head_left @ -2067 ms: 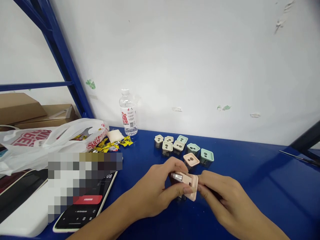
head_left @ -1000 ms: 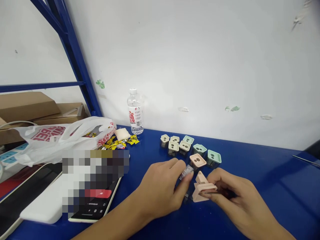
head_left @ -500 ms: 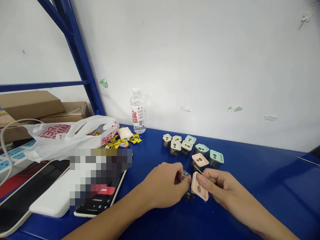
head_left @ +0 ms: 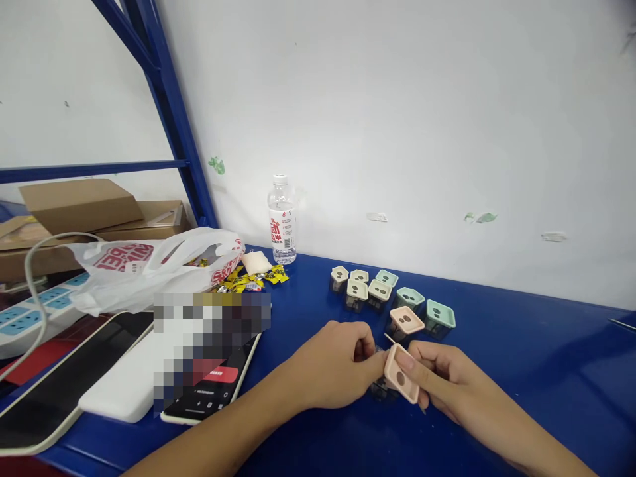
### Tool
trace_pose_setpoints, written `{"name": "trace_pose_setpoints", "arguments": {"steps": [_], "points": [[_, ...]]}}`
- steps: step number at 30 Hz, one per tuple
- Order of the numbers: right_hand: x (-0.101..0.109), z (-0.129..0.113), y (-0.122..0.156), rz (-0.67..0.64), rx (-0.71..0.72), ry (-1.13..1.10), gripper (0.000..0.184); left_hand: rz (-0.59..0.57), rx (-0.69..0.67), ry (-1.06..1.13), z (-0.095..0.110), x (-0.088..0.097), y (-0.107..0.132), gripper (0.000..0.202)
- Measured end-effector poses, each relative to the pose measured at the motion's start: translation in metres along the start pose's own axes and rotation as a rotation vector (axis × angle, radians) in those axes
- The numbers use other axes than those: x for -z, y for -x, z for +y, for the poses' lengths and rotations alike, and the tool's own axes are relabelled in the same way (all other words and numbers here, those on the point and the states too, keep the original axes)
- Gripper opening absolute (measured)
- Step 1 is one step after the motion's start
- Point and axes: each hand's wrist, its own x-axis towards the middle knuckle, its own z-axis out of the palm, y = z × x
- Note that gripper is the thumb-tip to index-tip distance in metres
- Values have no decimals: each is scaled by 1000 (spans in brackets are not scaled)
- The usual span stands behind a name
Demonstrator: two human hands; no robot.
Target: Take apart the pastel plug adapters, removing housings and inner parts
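My right hand [head_left: 442, 377] pinches a pink pencil sharpener top [head_left: 402, 374] with two round holes, the thumb lying across its face. A thin pale edge or sliver sticks out beyond that thumb; I cannot make out what it is. Just left of the top, my left hand [head_left: 342, 364] is closed around a see-through sharpener container [head_left: 381, 384], mostly hidden by the fingers. Whether top and container touch is unclear. Right behind the hands stands another pink pencil sharpener [head_left: 406, 320] with a dark clear base.
Behind stand several cream sharpeners [head_left: 356, 290] and several mint green ones [head_left: 440, 315]. A water bottle [head_left: 283, 228] is by the wall. Leftward lie yellow wrappers [head_left: 238, 281], a plastic bag [head_left: 163, 262], phones [head_left: 74, 371], a white slab [head_left: 124, 391] and a power strip [head_left: 42, 311].
The whole view has shifted a little, so things sit further right. The pink top has turned slightly in my right hand and hides more of the container. Both grips stay.
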Motion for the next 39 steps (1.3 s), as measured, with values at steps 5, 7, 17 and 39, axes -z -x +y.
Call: {"name": "trace_pose_setpoints", "arguments": {"steps": [5,7,17,39], "points": [[2,0,-2,-37,-29,-2,51,1,20,31,-1,-1,-1,39],[2,0,-3,-43,-34,-1,51,14,22,34,0,0,-1,39],[2,5,-5,-11,-79,63,48,34,30,54,0,3,-1,41],[2,-6,6,26,2,370,58,315,-10,-160,-12,24,-7,24]]}}
